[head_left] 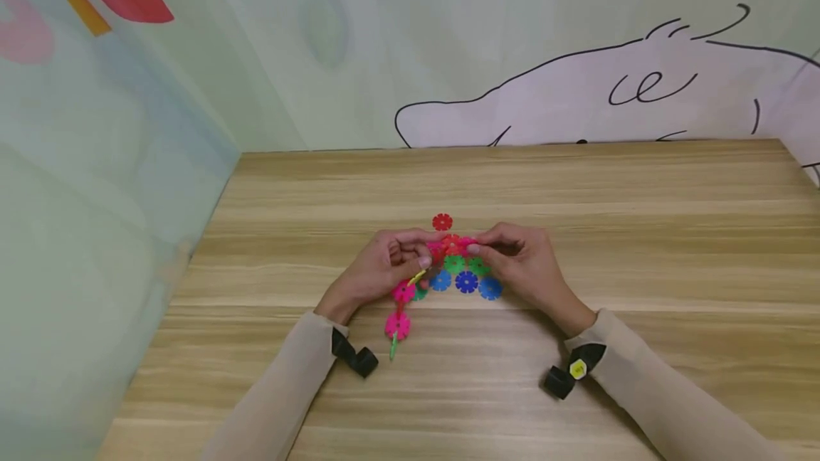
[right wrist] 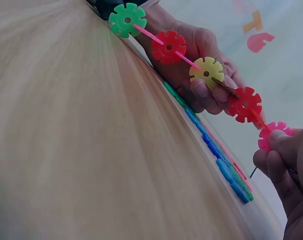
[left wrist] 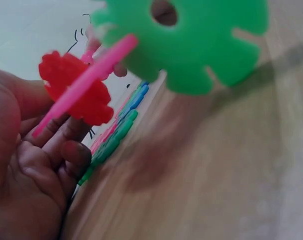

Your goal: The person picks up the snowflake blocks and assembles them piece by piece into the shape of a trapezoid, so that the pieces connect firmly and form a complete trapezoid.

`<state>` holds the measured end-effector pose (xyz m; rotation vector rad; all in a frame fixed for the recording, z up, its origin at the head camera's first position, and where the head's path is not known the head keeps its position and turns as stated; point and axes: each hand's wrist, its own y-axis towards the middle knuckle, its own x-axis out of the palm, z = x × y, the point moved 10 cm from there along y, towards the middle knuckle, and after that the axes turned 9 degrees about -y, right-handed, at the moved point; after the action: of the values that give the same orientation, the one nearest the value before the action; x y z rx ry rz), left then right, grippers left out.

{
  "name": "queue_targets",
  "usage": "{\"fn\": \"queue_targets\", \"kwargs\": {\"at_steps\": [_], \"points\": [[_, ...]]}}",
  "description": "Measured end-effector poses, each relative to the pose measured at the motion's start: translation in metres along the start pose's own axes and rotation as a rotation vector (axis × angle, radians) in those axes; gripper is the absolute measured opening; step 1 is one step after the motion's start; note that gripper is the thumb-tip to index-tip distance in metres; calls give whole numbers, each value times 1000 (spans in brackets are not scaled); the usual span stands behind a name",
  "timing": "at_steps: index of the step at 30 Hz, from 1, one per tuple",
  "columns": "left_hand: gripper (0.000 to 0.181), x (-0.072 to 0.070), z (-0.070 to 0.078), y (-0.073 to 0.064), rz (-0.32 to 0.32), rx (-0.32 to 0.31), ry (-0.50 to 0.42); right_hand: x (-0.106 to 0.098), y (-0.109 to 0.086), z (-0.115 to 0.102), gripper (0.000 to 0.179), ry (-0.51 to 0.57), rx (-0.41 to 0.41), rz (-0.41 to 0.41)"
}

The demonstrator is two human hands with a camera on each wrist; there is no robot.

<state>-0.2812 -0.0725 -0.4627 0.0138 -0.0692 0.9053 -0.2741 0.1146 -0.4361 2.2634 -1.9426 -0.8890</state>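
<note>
1. Plastic notched discs form a chain held between both hands above the table, one end drooping past the left wrist.
2. Left hand: fingers curled, pinching the chain near its yellow disc.
3. Right hand: thumb and finger pinch a pink disc.
4. Loose discs lie just beneath.
5. Yellow sticker on the right wrist's black band: marks too small to read.
</note>
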Motion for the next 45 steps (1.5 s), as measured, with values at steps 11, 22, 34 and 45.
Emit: {"fn": "queue_targets", "kwargs": {"at_steps": [11,22,34,45], "points": [[29,-15,-2,-2,139,24,27,11,2,0,10,133,55,-80],[22,-15,-9,1,151,-49,89,22,1,-4,14,173,47,-123],[21,-25,-10,-4,247,-42,81,-4,-14,11,12,-231,97,-92],[18,-27,-7,-4,268,-9,76,4,-17,-1,29,-435,-55,-121]]}}
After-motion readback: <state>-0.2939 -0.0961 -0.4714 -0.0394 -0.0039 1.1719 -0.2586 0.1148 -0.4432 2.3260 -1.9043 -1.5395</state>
